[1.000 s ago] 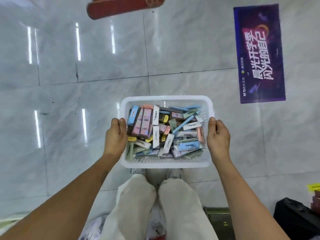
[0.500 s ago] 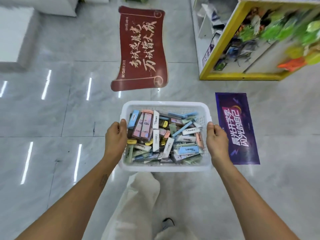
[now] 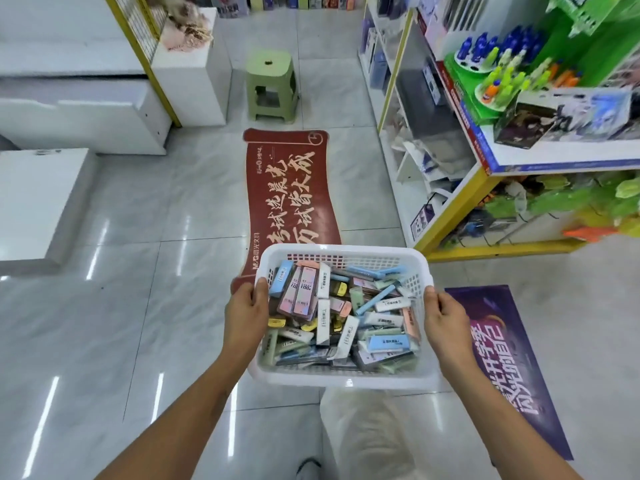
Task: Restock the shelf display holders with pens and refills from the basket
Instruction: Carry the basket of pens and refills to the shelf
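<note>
Basket (image 3: 343, 374), heaped with pen boxes (image 3: 341, 315): left hand (image 3: 244, 311) and right hand (image 3: 446, 318) fingers curled over side rims; a tilt could spill boxes.

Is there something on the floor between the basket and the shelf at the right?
Nothing visible. Both hands hold the basket, and only bare floor lies before the shelf.

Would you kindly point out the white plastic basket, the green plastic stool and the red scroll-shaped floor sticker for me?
White plastic basket (image 3: 346, 377): head view, on its near wall.
Green plastic stool (image 3: 268, 62): head view, on its seat top.
Red scroll-shaped floor sticker (image 3: 287, 188): head view, on its lettered middle.
</note>
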A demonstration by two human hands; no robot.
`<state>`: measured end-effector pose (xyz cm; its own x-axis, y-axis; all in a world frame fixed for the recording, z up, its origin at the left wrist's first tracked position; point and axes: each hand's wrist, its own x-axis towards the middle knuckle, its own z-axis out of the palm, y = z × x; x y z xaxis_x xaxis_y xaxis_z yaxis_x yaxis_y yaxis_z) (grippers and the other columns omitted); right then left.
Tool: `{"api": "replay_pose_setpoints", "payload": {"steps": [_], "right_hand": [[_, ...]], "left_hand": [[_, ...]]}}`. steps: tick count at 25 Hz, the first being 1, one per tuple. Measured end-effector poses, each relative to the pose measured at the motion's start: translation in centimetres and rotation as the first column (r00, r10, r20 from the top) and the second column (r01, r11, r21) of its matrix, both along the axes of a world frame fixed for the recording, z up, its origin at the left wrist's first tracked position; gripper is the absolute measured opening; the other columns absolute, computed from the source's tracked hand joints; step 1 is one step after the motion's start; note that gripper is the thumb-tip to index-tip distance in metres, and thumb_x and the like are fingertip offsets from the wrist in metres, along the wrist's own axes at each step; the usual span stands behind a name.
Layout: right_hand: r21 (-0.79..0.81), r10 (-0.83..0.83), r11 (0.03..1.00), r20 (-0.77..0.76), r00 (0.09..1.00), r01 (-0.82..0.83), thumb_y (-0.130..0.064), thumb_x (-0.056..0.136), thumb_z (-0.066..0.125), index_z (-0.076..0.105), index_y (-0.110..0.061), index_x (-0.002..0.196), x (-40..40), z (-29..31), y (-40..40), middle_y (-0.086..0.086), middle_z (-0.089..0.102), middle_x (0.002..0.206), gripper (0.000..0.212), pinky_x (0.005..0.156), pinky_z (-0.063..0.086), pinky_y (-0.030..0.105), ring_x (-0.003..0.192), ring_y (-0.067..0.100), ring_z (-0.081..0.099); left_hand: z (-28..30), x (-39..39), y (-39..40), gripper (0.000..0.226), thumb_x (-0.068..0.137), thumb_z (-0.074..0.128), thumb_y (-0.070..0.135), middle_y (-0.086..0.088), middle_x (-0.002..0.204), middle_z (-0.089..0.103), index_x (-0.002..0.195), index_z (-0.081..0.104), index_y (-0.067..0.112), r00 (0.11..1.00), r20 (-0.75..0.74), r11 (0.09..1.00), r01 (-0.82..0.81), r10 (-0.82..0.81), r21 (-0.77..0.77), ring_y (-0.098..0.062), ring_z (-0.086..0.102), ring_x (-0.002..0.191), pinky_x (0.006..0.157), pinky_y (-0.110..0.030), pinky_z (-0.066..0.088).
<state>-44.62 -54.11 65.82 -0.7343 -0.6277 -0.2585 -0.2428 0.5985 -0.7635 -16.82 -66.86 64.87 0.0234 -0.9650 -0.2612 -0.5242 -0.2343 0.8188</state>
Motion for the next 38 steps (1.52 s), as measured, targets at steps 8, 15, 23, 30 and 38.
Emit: {"api": "replay_pose_setpoints", "payload": {"steps": [8,15,23,30,38], "right_hand": [[-0.046,0.008,0.999,0.022,1.0,-0.007,-0.04,0.105,0.041,0.053,-0.013,0.072,-8.8,2.4,-28.0,0.006,0.058,0.068,0.044,0.054,0.037,0.032,0.064,0.018,0.054],[-0.053,-0.025,0.998,-0.033,0.999,0.023,-0.042,0.104,0.041,0.057,-0.012,0.078,-13.7,3.1,-51.2,0.005,0.061,0.074,0.044,0.057,0.04,0.032,0.069,0.02,0.057],[-0.038,-0.198,0.98,-0.067,0.978,0.196,-0.04,0.105,0.041,0.05,-0.015,0.071,-18.6,4.1,-74.3,0.003,0.055,0.067,0.043,0.053,0.035,0.026,0.061,0.01,0.049],[-0.118,-0.238,0.966,-0.061,0.969,0.23,-0.037,0.105,0.041,0.054,-0.011,0.072,-26.3,2.9,-93.6,0.009,0.06,0.071,0.044,0.056,0.036,0.036,0.067,0.025,0.055],[-0.058,-0.393,0.919,-0.044,0.918,0.391,-0.038,0.105,0.041,0.057,-0.008,0.076,-34.3,2.1,-111.0,0.012,0.063,0.075,0.045,0.065,0.044,0.042,0.075,0.032,0.059]], "left_hand": [[2.3,-8.8,-27.6,0.045,0.101,0.043,0.044,0.004,0.06,0.054,0.067,0.047,0.015,0.999,0.05,0.998,-0.018,0.021,-0.067,-0.005,0.054,0.053,0.043,-0.017,0.035],[3.2,-14.0,-51.7,0.044,0.103,0.042,0.041,0.004,0.063,0.056,0.069,0.049,0.014,0.999,0.031,0.994,0.027,-0.024,-0.101,-0.007,0.054,0.055,0.042,-0.013,0.035],[4.7,-21.5,-78.9,0.042,0.102,0.042,0.041,-0.007,0.071,0.061,0.075,0.053,0.011,0.983,0.016,0.979,0.182,-0.181,-0.088,-0.018,0.058,0.065,0.053,-0.032,0.042],[4.1,-30.5,-99.8,0.048,0.103,0.04,0.044,-0.014,0.072,0.06,0.079,0.053,0.005,0.967,0.027,0.961,0.256,-0.255,-0.105,-0.028,0.057,0.067,0.058,-0.043,0.045],[3.4,-41.6,-120.4,0.049,0.102,0.04,0.043,-0.009,0.061,0.053,0.069,0.046,0.008,0.921,0.099,0.914,0.388,-0.378,-0.121,-0.027,0.051,0.058,0.054,-0.04,0.039]]}}
